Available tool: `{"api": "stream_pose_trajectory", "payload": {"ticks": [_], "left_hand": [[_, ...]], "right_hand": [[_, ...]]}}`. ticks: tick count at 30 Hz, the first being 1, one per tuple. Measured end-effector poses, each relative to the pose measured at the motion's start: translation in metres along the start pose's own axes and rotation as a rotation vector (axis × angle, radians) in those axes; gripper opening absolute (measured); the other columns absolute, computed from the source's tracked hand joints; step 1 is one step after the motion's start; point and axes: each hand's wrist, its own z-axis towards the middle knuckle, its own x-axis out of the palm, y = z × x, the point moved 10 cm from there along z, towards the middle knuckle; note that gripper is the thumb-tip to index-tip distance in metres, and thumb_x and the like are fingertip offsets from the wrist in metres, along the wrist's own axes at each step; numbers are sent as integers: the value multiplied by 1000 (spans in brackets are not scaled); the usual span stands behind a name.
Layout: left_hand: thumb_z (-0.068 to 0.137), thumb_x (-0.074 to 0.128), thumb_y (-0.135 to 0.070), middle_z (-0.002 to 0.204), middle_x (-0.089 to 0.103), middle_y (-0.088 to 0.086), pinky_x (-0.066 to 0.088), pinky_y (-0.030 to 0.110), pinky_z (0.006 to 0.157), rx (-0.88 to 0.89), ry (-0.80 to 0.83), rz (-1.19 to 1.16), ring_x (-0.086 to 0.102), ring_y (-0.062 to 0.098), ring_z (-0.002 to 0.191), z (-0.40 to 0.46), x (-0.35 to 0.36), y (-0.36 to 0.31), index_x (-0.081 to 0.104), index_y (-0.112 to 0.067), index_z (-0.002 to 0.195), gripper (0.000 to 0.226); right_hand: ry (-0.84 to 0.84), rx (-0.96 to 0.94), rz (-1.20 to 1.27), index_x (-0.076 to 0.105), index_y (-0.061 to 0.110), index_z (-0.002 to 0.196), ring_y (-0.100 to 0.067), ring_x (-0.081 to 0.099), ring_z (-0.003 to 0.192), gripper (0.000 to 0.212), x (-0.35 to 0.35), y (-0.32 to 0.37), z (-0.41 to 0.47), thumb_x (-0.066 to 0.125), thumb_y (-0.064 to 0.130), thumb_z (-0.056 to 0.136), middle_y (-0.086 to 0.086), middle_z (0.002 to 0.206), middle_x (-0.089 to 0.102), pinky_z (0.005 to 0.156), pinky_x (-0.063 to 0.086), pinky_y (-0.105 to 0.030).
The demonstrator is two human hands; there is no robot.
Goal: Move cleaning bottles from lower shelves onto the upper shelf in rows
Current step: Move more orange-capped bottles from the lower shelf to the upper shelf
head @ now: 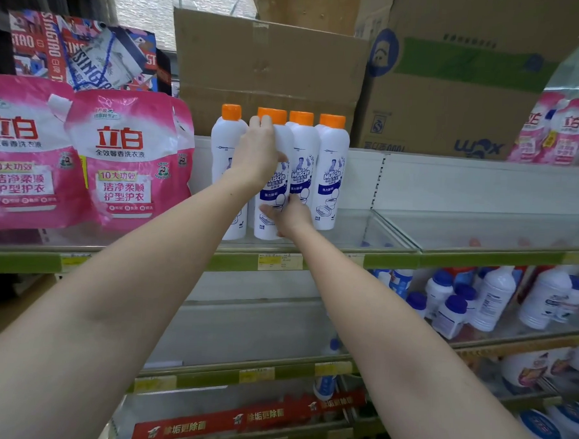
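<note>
Head view: four orange-capped bottles (pixel 328 174) stand in a row on the upper shelf (pixel 392 257). Left hand (pixel 258 151) grips the second bottle (pixel 273 185) near its shoulder; right hand (pixel 290 216) holds it low, fingers curled round. Judged early: shelf mostly bare rightward. Blue-capped bottles (pixel 450 312) wait below. Any rear row is hidden; lower shelves blurred.

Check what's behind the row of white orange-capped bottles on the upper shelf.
Behind the white orange-capped bottles stands the white back panel of the upper shelf; above it, a brown cardboard box. More bottles seem to stand behind the front ones, but the count is hidden.
</note>
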Motion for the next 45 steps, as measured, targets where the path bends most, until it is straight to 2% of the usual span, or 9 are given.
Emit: {"api": "stream_pose_trajectory", "payload": {"ticks": [3, 6, 10, 16, 22, 27, 34, 39, 45], "left_hand": [[88, 76, -13, 132, 49, 18, 49, 40, 85, -14, 12, -20, 57, 36, 108, -7, 3, 4, 46, -2, 127, 51], [89, 72, -7, 133, 47, 19, 50, 42, 74, -37, 31, -43, 59, 37, 99, -13, 8, 11, 40, -6, 133, 55], [92, 67, -8, 122, 51, 15, 51, 42, 72, -61, 1, -109, 58, 31, 93, -24, 10, 16, 30, -11, 146, 66], [98, 58, -18, 102, 61, 11, 52, 40, 66, -42, -54, -98, 60, 28, 85, -55, 16, 6, 45, -9, 121, 27], [98, 49, -20, 93, 66, 9, 52, 41, 71, 20, 68, -68, 61, 32, 85, -88, 58, -18, 57, -8, 100, 15], [97, 48, -22, 80, 62, 9, 47, 37, 66, 47, 179, -81, 58, 34, 80, -107, 94, -54, 54, -12, 78, 23], [93, 52, -23, 78, 65, 10, 39, 32, 61, 181, 454, -137, 61, 35, 77, -155, 166, -105, 61, -8, 78, 23], [92, 50, -19, 81, 63, 12, 39, 33, 59, 174, 638, -155, 62, 35, 82, -197, 224, -111, 59, -8, 78, 20], [97, 51, -27, 87, 65, 5, 55, 39, 75, 55, 793, -221, 64, 29, 84, -235, 283, -102, 62, -15, 88, 19]], "right_hand": [[-8, -10, -19, 51, 11, 119, -31, 61, 107, 46, -1, 0, -4, 73, 38, 90, -9, 117, 61, 84, 51, -38], [-15, -4, -57, 51, 7, 124, -31, 55, 118, 49, 1, -3, -8, 73, 35, 90, -14, 127, 59, 83, 41, -33], [-32, 2, -37, 51, 12, 115, -29, 56, 104, 41, -6, -5, -17, 75, 32, 89, -15, 128, 56, 83, 41, -33], [-93, -25, -28, 55, 8, 125, -28, 57, 116, 37, -34, -13, -34, 68, 17, 91, -10, 127, 61, 86, 42, -30], [-180, 51, 6, 54, 19, 103, -26, 59, 102, 14, -73, -52, -53, 62, 15, 92, -5, 111, 63, 79, 39, -28], [-238, 123, -41, 59, 16, 102, -26, 55, 93, 16, -115, -102, -76, 54, 5, 90, -4, 102, 62, 75, 39, -29], [-271, 268, -85, 55, 19, 90, -33, 60, 109, 11, -146, -186, -108, 55, 8, 91, -10, 112, 64, 93, 50, -41], [-281, 361, -115, 56, 16, 96, -34, 60, 109, 3, -153, -246, -125, 58, 15, 96, -13, 119, 64, 91, 51, -40], [-238, 476, -29, 57, 21, 91, -26, 61, 102, 11, -153, -303, -137, 63, 12, 93, 0, 101, 59, 91, 53, -39]]}}
